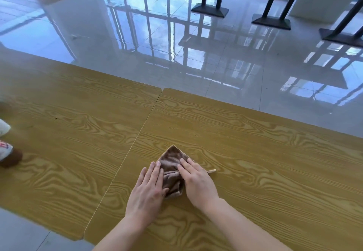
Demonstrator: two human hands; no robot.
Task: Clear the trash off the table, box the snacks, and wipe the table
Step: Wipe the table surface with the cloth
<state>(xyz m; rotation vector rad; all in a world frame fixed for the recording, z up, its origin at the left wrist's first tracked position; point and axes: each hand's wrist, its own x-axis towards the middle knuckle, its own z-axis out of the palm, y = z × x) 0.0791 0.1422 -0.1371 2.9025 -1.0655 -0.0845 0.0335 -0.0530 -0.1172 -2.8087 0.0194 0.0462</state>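
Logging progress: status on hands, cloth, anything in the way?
Pressing flat on brown cloth: left hand, right hand. Cloth bunched on table by seam. Far-left items well apart.

both hands (172, 187) flat on brown cloth (171, 169)

Under your palms lies a brown plush cloth (170, 169), soft and wrinkled; your yellow wood-grain table (255, 152) looks smooth, the pale tiled floor (137, 44) mirror-glossy.

My head camera looks forward and steeply down, close over the tabletop (255, 152) and my hands, with the glossy floor (137, 34) stretching beyond.
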